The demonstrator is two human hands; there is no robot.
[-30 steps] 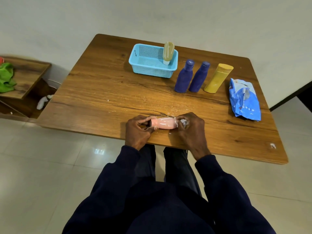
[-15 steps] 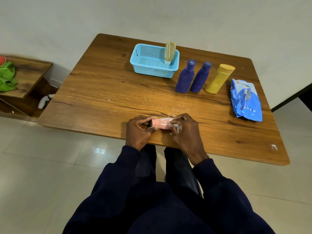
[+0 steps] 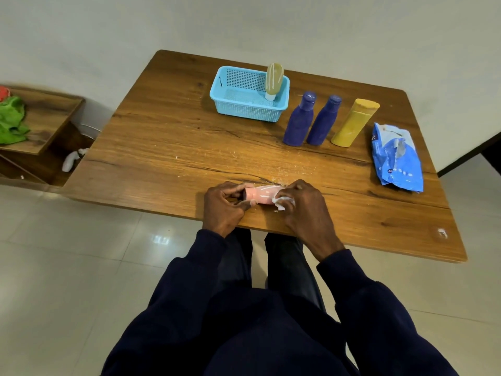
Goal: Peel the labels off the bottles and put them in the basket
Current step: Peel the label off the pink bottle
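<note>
Centre frame, near the front edge of the grained wooden tabletop, a smooth pink bottle lies on its side. The left hand grips its cap end with curled fingers. The right hand pinches a crumpled white label at its base. A perforated blue plastic basket sits upper centre.

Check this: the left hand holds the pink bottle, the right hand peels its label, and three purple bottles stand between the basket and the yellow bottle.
The head view shows two purple bottles, not three. They stand between the basket and the yellow bottle; the left hand holds the pink bottle, the right hand peels its label.
</note>
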